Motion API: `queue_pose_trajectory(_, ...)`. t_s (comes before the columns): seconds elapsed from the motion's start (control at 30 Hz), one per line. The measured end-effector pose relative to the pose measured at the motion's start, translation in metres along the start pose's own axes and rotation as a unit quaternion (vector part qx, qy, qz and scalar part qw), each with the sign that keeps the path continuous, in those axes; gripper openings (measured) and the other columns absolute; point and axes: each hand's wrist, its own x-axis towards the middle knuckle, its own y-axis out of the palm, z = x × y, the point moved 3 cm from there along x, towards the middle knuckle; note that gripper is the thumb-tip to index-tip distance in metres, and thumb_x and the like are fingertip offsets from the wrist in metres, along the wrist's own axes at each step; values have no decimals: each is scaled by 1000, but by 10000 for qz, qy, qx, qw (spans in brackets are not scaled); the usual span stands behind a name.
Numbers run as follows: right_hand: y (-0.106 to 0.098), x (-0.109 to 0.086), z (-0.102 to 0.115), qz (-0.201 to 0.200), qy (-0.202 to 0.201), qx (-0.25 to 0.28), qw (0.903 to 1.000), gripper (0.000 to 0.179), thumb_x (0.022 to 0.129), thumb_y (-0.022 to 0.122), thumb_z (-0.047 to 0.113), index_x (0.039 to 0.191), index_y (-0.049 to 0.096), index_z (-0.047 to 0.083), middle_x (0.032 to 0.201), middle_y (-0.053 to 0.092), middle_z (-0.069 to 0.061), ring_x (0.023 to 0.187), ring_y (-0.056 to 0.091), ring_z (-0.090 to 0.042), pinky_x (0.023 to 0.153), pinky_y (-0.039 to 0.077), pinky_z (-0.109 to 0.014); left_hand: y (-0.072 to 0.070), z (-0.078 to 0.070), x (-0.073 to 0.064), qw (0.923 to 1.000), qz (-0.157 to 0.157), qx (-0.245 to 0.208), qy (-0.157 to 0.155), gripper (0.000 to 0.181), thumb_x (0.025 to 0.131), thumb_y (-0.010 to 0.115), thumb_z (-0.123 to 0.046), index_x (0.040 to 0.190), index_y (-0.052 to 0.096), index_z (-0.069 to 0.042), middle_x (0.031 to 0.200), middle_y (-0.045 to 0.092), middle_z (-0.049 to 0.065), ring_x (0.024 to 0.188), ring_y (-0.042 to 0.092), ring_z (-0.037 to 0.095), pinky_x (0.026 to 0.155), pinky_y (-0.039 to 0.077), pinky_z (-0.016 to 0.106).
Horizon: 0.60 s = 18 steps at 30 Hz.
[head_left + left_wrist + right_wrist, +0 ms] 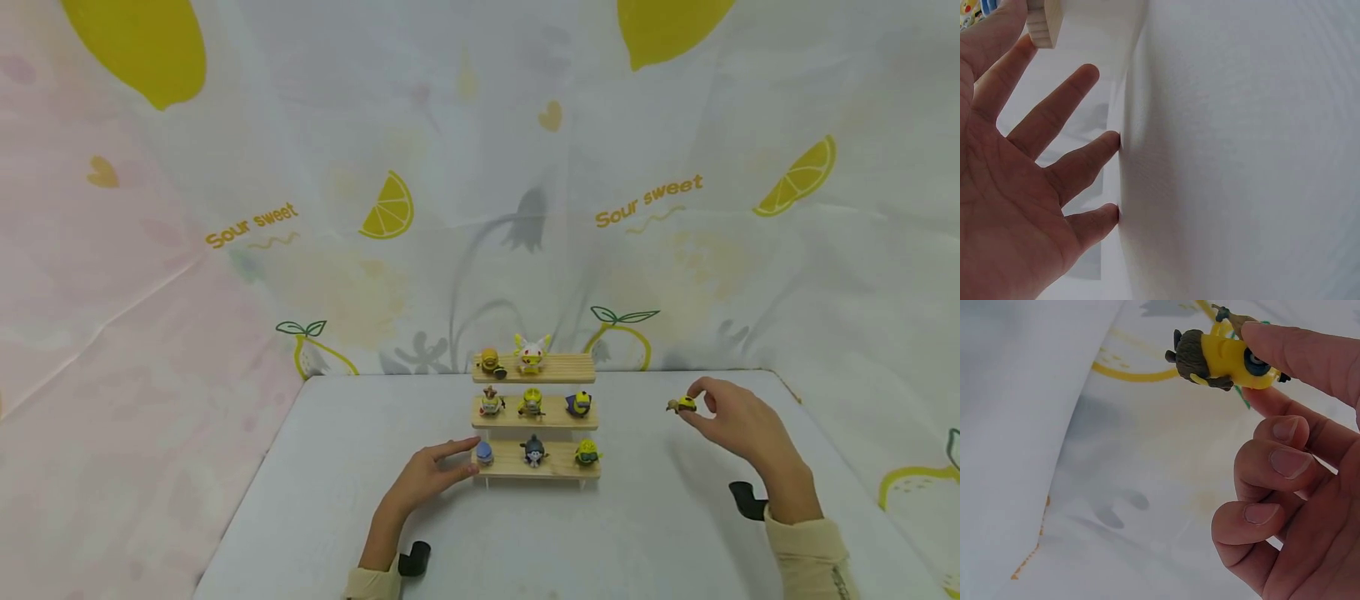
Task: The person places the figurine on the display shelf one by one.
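Note:
My right hand is raised to the right of a wooden three-tier display stand. Between thumb and index finger it pinches a small yellow Minion figurine with goggles and a brown furry part; the other fingers curl inward beneath. The figurine lies sideways in the right wrist view. My left hand is at the left end of the bottom tier, thumb and index finger holding the board's end. Its other fingers spread out near the tabletop. Beside it stands a blue figurine.
Several figurines stand on the tiers, including a white-eared one on top, a dark one and a yellow-green one below. The top tier's right end is bare. A white table meets a lemon-print cloth backdrop.

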Motion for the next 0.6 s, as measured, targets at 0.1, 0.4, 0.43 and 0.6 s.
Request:
queue_pose_trajectory(0.1, -7, 4, 8, -138, -160, -18, 9998, 24, 84, 78, 24, 96, 64, 9, 70, 40, 2, 58, 35, -13, 51, 28, -28, 0, -1, -1, 10000, -11, -75, 54, 44, 89, 75, -33, 132, 66, -24, 135, 60, -1, 135, 43, 34, 111, 29, 59)
queue_pose_trajectory(0.4, -26, 16, 27, -322, -332, 29, 9989, 25, 85, 78, 25, 97, 64, 9, 72, 40, 3, 57, 35, -13, 49, 28, -29, 1, -12, -3, 10000, -15, -81, 19, 44, 91, 74, -21, 133, 64, -12, 136, 59, 11, 135, 41, 40, 111, 26, 61)
queue_pose_trajectory(0.43, -28, 18, 29, -351, -350, 43, 9988, 25, 85, 78, 26, 98, 64, 10, 72, 41, 3, 57, 35, -13, 49, 28, -28, 1, -11, -2, 9999, -23, -105, -12, 44, 91, 74, -22, 133, 65, -12, 136, 59, 10, 136, 41, 39, 112, 25, 60)
queue_pose_trajectory(0.6, -34, 26, 40, -312, -355, 178, 9987, 23, 86, 77, 26, 99, 66, 11, 72, 42, 2, 58, 37, -14, 50, 31, -28, 1, 2, 1, 10000, -16, -22, -9, 44, 90, 74, -28, 133, 65, -20, 136, 59, 2, 136, 41, 36, 112, 28, 58)
